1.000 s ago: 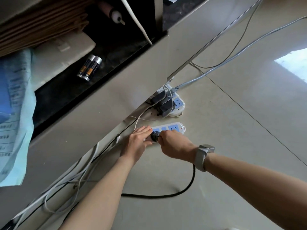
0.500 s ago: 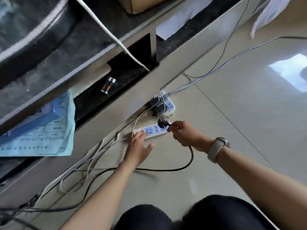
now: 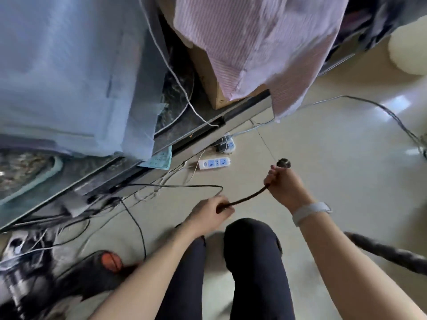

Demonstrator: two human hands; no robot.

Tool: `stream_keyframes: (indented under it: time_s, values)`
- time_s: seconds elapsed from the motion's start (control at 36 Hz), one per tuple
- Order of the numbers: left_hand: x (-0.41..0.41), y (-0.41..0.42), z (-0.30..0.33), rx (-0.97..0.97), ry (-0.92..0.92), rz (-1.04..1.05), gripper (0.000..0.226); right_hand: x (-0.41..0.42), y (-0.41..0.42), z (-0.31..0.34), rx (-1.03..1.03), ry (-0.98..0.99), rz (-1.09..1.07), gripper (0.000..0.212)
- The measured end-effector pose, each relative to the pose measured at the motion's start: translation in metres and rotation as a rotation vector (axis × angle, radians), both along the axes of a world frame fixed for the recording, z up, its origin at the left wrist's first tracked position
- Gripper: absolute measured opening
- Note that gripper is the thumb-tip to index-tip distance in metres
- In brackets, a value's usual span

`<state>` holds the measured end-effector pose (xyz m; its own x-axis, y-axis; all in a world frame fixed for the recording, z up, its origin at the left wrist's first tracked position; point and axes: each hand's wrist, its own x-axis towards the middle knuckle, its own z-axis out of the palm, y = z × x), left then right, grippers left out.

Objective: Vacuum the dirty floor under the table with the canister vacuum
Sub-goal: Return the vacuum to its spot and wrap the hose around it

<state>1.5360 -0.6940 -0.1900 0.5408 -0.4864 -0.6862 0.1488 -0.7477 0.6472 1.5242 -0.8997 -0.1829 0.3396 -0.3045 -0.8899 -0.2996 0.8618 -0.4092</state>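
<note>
Currently my right hand [image 3: 285, 185] grips the black plug [image 3: 283, 163], clear of the white power strip [image 3: 215, 163] on the floor [image 3: 335, 172]. My left hand [image 3: 211, 213] is closed around the black cord [image 3: 248, 197].

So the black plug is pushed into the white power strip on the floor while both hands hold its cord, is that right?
Not quite. The black plug is out of the white power strip; it sits in the air at the top of the right hand, apart from the strip. The head view shows this. Both hands do hold the cord, the left hand further down it.
</note>
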Motion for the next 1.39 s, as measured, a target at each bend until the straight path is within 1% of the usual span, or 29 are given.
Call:
stream_keyframes:
  time_s: [0.06, 0.14, 0.22, 0.28, 0.36, 0.42, 0.47, 0.56, 0.61, 0.64, 0.67, 0.69, 0.72, 0.78, 0.81, 0.83, 0.86, 0.89, 0.92, 0.94, 1.0, 1.06, 1.08, 1.14, 1.17, 1.22, 1.31, 1.36, 1.39]
  values:
    - [-0.01, 0.024, 0.032, 0.042, -0.071, 0.09, 0.015, -0.014, 0.013, 0.03, -0.098, 0.098, 0.213, 0.033]
    - [-0.029, 0.058, 0.079, 0.018, -0.139, 0.23, 0.014, -0.03, 0.037, 0.057, -0.258, 0.268, 0.665, 0.027]
    - [-0.05, 0.086, 0.117, 0.001, -0.181, 0.404, 0.012, -0.037, 0.068, 0.079, -0.385, 0.322, 1.067, 0.022]
    - [-0.062, 0.099, 0.133, -0.013, -0.216, 0.504, 0.013, -0.038, 0.088, 0.089, -0.448, 0.281, 1.216, 0.019]
    - [-0.082, 0.123, 0.15, -0.016, -0.291, 0.631, 0.012, -0.039, 0.117, 0.099, -0.508, 0.118, 1.398, 0.031]
    - [-0.101, 0.146, 0.159, 0.016, -0.334, 0.727, 0.015, -0.04, 0.14, 0.107, -0.492, 0.01, 1.583, 0.036]
    - [-0.122, 0.167, 0.168, 0.038, -0.387, 0.824, 0.018, -0.04, 0.163, 0.117, -0.44, -0.046, 1.745, 0.037]
    - [-0.156, 0.195, 0.178, 0.086, -0.491, 0.998, 0.009, -0.044, 0.204, 0.135, -0.371, -0.09, 1.937, 0.033]
    - [-0.177, 0.215, 0.177, 0.137, -0.488, 1.143, 0.014, -0.049, 0.232, 0.141, -0.277, -0.099, 1.994, 0.026]
    - [-0.188, 0.223, 0.175, 0.145, -0.467, 1.209, 0.018, -0.052, 0.245, 0.143, -0.293, -0.124, 2.043, 0.022]
    - [-0.198, 0.23, 0.174, 0.143, -0.454, 1.265, 0.019, -0.056, 0.257, 0.141, -0.347, -0.167, 2.113, 0.022]
    - [-0.208, 0.237, 0.172, 0.133, -0.444, 1.315, 0.015, -0.059, 0.268, 0.138, -0.416, -0.211, 2.191, 0.026]
    - [-0.216, 0.242, 0.173, 0.101, -0.445, 1.356, 0.007, -0.063, 0.28, 0.139, -0.485, -0.265, 2.27, 0.031]
    - [-0.231, 0.252, 0.171, 0.009, -0.418, 1.473, 0.012, -0.069, 0.302, 0.141, -0.611, -0.394, 2.386, 0.036]
    - [-0.238, 0.257, 0.17, -0.039, -0.375, 1.548, 0.008, -0.072, 0.312, 0.142, -0.642, -0.438, 2.414, 0.035]
    - [-0.245, 0.263, 0.169, -0.071, -0.32, 1.623, 0.015, -0.075, 0.323, 0.145, -0.678, -0.489, 2.429, 0.034]
    - [-0.253, 0.27, 0.167, -0.106, -0.249, 1.704, 0.027, -0.079, 0.333, 0.149, -0.709, -0.529, 2.443, 0.033]
    - [-0.261, 0.276, 0.165, -0.184, -0.159, 1.802, 0.029, -0.084, 0.343, 0.152, -0.707, -0.551, 2.455, 0.032]
    - [-0.269, 0.282, 0.163, -0.293, -0.088, 1.891, 0.023, -0.089, 0.352, 0.154, -0.677, -0.572, 2.463, 0.032]
    - [-0.277, 0.288, 0.164, -0.412, -0.048, 1.959, 0.018, -0.094, 0.362, 0.155, -0.635, -0.612, 2.479, 0.032]
    - [-0.291, 0.3, 0.165, -0.62, -0.016, 2.082, 0.02, -0.105, 0.381, 0.15, -0.554, -0.652, 2.518, 0.03]
    - [-0.302, 0.317, 0.169, -0.794, -0.016, 2.209, 0.021, -0.117, 0.405, 0.143, -0.495, -0.629, 2.612, 0.035]
    - [-0.308, 0.325, 0.171, -0.89, -0.021, 2.263, 0.02, -0.124, 0.417, 0.139, -0.434, -0.574, 2.648, 0.041]
    - [-0.319, 0.343, 0.174, -1.082, -0.059, 2.343, 0.016, -0.138, 0.442, 0.134, -0.238, -0.462, 2.664, 0.051]
    - [-0.325, 0.351, 0.175, -1.145, -0.094, 2.363, 0.016, -0.146, 0.454, 0.133, -0.16, -0.443, 2.686, 0.053]
    - [-0.334, 0.368, 0.176, -1.186, -0.132, 2.395, 0.017, -0.162, 0.473, 0.131, -0.131, -0.458, 2.751, 0.053]
    - [-0.346, 0.388, 0.175, -1.207, -0.172, 2.46, 0.016, -0.179, 0.492, 0.128, -0.181, -0.405, 2.805, 0.054]
    - [-0.358, 0.398, 0.172, -1.23, -0.209, 2.511, 0.013, -0.183, 0.497, 0.127, -0.168, -0.412, 2.923, 0.046]
    - [-0.366, 0.403, 0.17, -1.234, -0.223, 2.534, 0.013, -0.183, 0.496, 0.125, -0.161, -0.426, 3.002, 0.037]
